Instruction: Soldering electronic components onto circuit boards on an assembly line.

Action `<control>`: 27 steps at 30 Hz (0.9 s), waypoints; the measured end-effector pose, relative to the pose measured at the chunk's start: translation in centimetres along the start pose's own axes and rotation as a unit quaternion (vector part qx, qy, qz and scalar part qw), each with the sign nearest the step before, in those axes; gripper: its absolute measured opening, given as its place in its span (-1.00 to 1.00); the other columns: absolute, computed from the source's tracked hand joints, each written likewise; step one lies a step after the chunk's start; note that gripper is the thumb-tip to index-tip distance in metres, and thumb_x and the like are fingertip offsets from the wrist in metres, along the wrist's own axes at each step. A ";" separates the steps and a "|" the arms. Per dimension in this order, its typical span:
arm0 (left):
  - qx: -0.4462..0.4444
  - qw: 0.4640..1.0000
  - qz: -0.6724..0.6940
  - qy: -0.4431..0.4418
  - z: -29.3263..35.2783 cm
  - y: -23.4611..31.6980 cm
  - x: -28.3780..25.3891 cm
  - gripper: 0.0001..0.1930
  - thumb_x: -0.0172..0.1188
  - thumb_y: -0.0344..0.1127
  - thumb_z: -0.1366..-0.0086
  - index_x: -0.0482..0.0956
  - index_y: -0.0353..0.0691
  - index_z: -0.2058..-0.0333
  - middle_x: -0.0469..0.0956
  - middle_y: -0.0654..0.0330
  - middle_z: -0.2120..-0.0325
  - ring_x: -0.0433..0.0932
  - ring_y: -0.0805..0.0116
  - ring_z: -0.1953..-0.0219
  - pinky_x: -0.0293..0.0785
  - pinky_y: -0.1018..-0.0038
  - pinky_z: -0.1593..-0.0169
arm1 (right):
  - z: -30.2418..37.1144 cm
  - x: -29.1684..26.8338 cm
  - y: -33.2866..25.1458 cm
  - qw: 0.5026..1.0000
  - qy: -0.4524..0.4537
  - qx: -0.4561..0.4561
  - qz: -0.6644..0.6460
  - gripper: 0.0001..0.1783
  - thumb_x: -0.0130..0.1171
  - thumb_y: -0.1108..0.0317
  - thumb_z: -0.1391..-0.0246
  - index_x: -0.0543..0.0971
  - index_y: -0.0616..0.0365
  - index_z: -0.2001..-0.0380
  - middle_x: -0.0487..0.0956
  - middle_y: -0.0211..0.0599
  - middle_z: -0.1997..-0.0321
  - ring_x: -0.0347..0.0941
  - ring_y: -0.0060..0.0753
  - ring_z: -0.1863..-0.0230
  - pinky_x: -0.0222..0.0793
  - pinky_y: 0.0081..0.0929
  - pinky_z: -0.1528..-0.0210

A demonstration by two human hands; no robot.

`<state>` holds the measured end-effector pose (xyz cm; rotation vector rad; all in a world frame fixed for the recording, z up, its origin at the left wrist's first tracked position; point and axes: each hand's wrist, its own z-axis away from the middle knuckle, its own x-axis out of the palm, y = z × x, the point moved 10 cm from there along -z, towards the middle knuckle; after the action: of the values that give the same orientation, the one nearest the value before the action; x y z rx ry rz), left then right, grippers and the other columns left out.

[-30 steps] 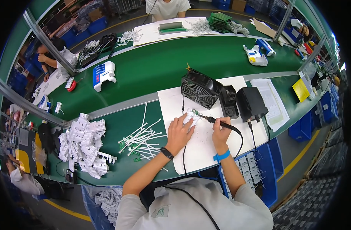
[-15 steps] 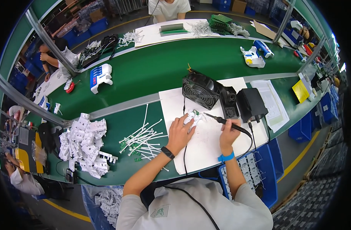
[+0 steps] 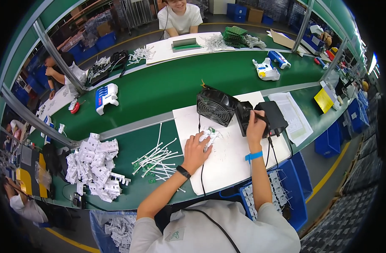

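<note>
Mat edges: white mat (image 3: 226, 164) runs to the bench's near edge; bare paper lies between the hands.
Left hand (image 3: 196, 148): fingers spread, fingertips pressing a small white part (image 3: 210, 135) just left of the fan (image 3: 216, 106).
Right hand (image 3: 256, 125): closed around a black tool at the black stand (image 3: 272, 118), well right of the part.
Left side: loose white strips (image 3: 157, 158) near the left wrist.

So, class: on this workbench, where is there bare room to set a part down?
Bare white mat lies between the left hand and right hand's forearm. The green belt behind the fan is open. Crowded: the white connector pile and the loose white ties.
</note>
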<state>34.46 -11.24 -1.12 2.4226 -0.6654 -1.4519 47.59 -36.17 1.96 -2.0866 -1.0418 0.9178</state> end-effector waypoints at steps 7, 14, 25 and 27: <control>-0.031 0.997 0.073 -0.004 -0.3 0.0 -1.6 -0.65 0.38 -0.28 -0.16 0.72 -0.20 0.06 0.50 0.03 -0.08 0.45 0.01 -0.03 0.48 0.24 -0.11 | -1.1 1.1 2.0 0.999 -0.032 0.021 -0.031 -0.80 0.21 0.31 -0.33 0.52 0.25 0.17 0.61 -0.16 0.38 0.55 -0.31 0.35 0.44 -0.37 0.25; -0.084 0.990 -0.009 0.113 -5.3 -4.7 -11.1 -0.31 0.39 -0.31 -0.13 0.41 -0.16 -0.27 0.40 -0.05 -0.10 0.44 -0.11 -0.04 0.49 0.13 -0.08 | 5.1 0.3 3.0 0.972 -0.122 0.158 -0.122 -0.56 0.31 0.26 -0.26 0.52 0.31 -0.08 0.52 -0.46 0.53 0.28 -0.72 0.54 0.18 -0.65 0.48; -0.304 0.906 -0.293 0.037 -3.5 -27.3 -16.3 -0.12 0.31 0.39 -0.09 0.52 -0.26 -0.16 0.24 -0.18 -0.34 0.17 -0.28 -0.37 0.07 -0.20 -0.32 | 15.7 4.4 -13.5 0.870 -0.402 0.183 -0.221 -0.72 0.10 0.42 -0.31 0.60 0.22 -0.03 0.54 -0.48 0.51 0.20 -0.79 0.56 0.05 -0.70 0.52; -0.412 0.861 -0.279 -0.105 -0.1 -28.8 -19.2 -0.11 0.31 0.45 0.00 0.58 -0.13 -0.14 0.46 -0.09 -0.23 0.35 -0.22 -0.31 -0.04 -0.26 -0.36 | 16.9 6.2 -15.8 0.841 -0.450 0.180 -0.239 -0.74 0.13 0.45 -0.28 0.60 0.20 -0.01 0.54 -0.51 0.48 0.35 -0.74 0.46 0.19 -0.69 0.42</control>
<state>34.24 23.24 1.47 1.8096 0.6095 -1.7182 30.46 -19.51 2.71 -0.9449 -1.5827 1.7041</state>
